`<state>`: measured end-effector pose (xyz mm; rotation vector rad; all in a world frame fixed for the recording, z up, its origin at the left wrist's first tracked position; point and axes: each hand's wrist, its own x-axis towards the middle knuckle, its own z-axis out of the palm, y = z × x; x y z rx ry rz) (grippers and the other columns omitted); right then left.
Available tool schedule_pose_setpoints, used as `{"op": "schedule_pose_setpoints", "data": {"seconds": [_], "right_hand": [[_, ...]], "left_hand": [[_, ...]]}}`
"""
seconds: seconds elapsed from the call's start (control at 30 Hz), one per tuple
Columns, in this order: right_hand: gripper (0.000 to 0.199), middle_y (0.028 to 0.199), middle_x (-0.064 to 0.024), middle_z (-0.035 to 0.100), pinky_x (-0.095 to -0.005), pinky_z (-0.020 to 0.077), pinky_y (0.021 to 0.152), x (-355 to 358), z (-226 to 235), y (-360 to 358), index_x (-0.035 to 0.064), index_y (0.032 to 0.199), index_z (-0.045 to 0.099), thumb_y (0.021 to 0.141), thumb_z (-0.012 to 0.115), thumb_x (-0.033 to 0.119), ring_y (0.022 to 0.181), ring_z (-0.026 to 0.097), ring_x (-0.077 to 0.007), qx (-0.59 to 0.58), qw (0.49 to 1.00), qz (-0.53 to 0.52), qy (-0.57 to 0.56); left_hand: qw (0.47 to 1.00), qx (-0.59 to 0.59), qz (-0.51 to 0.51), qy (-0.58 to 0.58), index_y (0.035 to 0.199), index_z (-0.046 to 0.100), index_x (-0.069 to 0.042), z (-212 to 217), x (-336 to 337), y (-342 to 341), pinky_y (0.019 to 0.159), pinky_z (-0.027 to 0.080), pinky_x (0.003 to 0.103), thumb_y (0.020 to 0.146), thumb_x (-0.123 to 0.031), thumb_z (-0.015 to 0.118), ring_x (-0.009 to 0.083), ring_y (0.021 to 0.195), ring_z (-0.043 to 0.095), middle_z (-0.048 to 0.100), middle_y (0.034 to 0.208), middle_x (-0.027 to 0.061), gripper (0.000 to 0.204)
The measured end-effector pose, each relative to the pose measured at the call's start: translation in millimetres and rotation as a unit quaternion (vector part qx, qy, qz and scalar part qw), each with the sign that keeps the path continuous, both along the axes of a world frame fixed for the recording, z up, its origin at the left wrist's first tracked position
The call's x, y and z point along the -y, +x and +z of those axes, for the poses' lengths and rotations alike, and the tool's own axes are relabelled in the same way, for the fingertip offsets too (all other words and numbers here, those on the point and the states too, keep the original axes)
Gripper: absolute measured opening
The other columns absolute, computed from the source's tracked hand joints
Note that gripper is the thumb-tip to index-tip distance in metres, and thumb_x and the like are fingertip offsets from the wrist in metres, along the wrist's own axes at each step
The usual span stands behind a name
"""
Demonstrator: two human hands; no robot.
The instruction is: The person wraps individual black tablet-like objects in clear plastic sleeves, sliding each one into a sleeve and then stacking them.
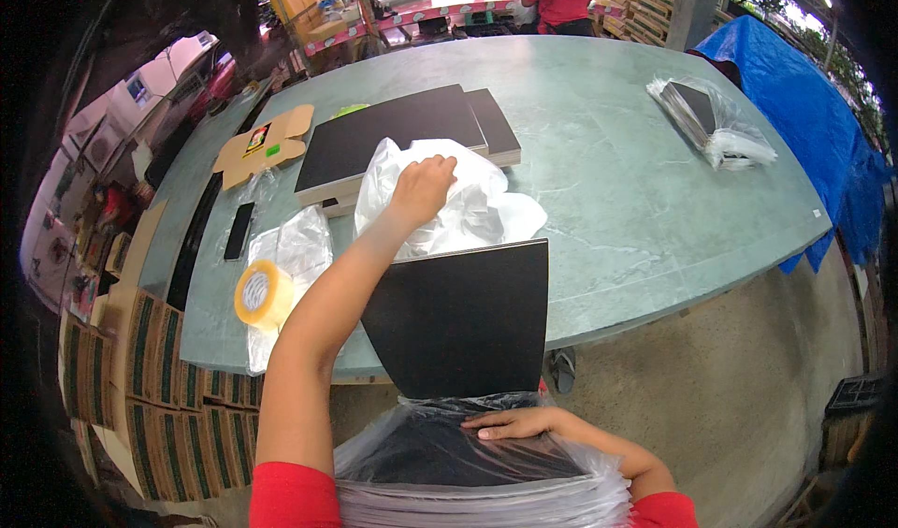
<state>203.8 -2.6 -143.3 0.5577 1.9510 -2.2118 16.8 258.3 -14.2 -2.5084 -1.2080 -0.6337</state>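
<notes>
My left hand [427,188] reaches forward over the table, its fingers curled into a crumpled white plastic bag [388,187]. Just nearer to me a black board [458,313] stands tilted at the table's front edge. Its lower end meets a pile of clear plastic sleeves [486,500] close to my body, with black sheet showing through the top one. On that pile my right hand [513,423] lies flat with its fingers stretched out. Behind the white plastic sits a stack of black boards [393,140] with pale edges.
At the left are a roll of clear tape [263,294], folded clear plastic [299,238], a phone-like black slab [239,231] and a flattened cardboard box [265,144]. Sleeved black sheets [697,116] lie at the far right of the green table [599,154]. A person [558,0] stands beyond.
</notes>
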Motion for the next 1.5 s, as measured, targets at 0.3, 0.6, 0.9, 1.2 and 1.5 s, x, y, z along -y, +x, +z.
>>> {"op": "schedule_pose_setpoints", "data": {"seconds": [0.3, 0.6, 0.9, 1.2, 1.5], "right_hand": [[0.061, 0.134, -0.0119, 0.023, -0.0340, 0.0132, 0.101, 5, -6, -3, 0.0077, 0.128, 0.028, 0.084, 0.032, 0.050, 0.125, 0.017, -0.0249, -0.001, 1.000, -0.014, 0.005], [0.059, 0.133, -0.0132, 0.024, -0.0343, 0.0138, 0.101, 9, -3, -2, 0.0090, 0.129, 0.027, 0.085, 0.031, 0.049, 0.124, 0.019, -0.0259, -0.011, 1.000, -0.022, 0.017], [0.063, 0.132, -0.0147, 0.025, -0.0344, 0.0137, 0.101, 12, -10, -1, 0.0111, 0.129, 0.027, 0.083, 0.029, 0.055, 0.124, 0.020, -0.0274, -0.004, 0.998, -0.026, 0.055], [0.059, 0.134, -0.0116, 0.023, -0.0346, 0.0107, 0.102, 8, -7, -2, 0.0103, 0.128, 0.030, 0.085, 0.031, 0.050, 0.125, 0.017, -0.0251, 0.022, 0.997, -0.008, 0.072], [0.035, 0.102, -0.0098, 0.056, -0.0280, 0.0423, 0.078, -23, 86, -20, 0.0000, 0.100, 0.054, 0.074, 0.063, 0.021, 0.091, 0.055, -0.0175, -0.115, 0.936, -0.289, 0.167]], "left_hand": [[0.970, -0.204, -0.079, 0.110, 0.078, 0.049, -0.009, -5, 12, -11, 0.062, 0.039, 0.029, 0.066, -0.013, 0.051, 0.0189, 0.079, 0.047, 0.046, 0.081, 0.0056, 0.013], [0.994, 0.082, 0.019, 0.075, 0.073, 0.052, -0.008, -1, -7, -13, 0.061, 0.036, 0.036, 0.072, -0.009, 0.050, 0.0218, 0.071, 0.053, 0.054, 0.070, 0.0058, 0.002], [0.935, 0.338, 0.084, -0.071, 0.084, 0.053, -0.004, 37, -8, -15, 0.070, 0.043, 0.038, 0.076, -0.014, 0.050, 0.0317, 0.080, 0.056, 0.058, 0.084, 0.0167, 0.012], [0.796, 0.591, 0.125, -0.028, 0.102, 0.050, 0.006, 119, 33, -66, 0.071, 0.041, 0.032, 0.082, -0.041, 0.045, 0.0232, 0.083, 0.053, 0.055, 0.089, 0.0195, 0.052], [0.813, -0.074, 0.141, -0.560, 0.076, 0.055, 0.005, -23, 267, -81, 0.069, 0.041, 0.045, 0.084, -0.051, 0.027, 0.0379, 0.079, 0.055, 0.056, 0.078, 0.0253, 0.064]]}}
